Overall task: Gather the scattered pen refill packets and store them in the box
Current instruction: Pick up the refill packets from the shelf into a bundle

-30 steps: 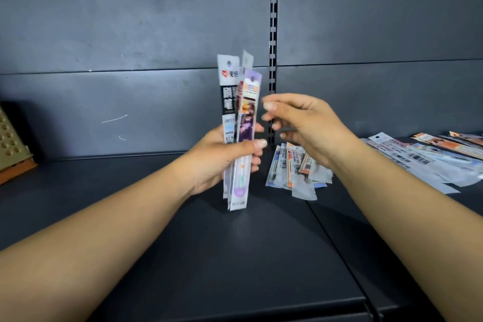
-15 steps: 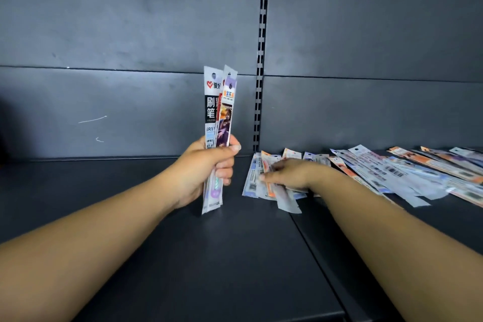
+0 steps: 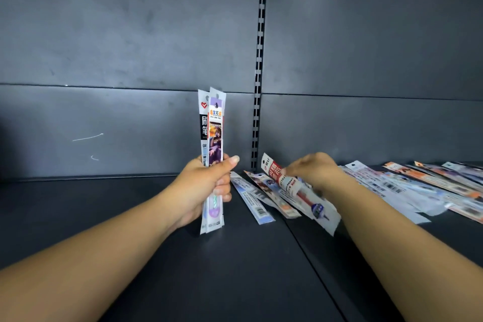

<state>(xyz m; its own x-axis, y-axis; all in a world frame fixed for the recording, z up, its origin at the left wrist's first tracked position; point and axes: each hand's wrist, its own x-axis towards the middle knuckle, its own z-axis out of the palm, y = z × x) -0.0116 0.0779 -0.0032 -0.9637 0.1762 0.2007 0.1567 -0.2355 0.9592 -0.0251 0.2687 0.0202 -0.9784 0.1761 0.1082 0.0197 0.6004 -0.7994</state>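
Your left hand (image 3: pixel 202 185) has its grip closed tight around a bundle of packets (image 3: pixel 212 154), thumb across the front and fingers curled behind. Your right hand (image 3: pixel 315 171) pinches a red-printed packet (image 3: pixel 295 191) near its upper end; the hand is blurred, so you cannot tell exactly how the fingers lie.

Half a second ago your right hand lay flat on the loose pile; now it has lifted this one packet clear of the pile. The bundle in your left hand has stayed upright in the same place.

The bundle stands with its long axis vertical, hang-hole ends up, its lower end just above the shelf (image 3: pixel 183 269). The red-printed packet is tilted, hang-hole end up and to the left, its other end slanting down to the right. The loose packets (image 3: pixel 258 201) under it lie flat on the shelf, and more packets (image 3: pixel 407 185) spread out flat to the right.
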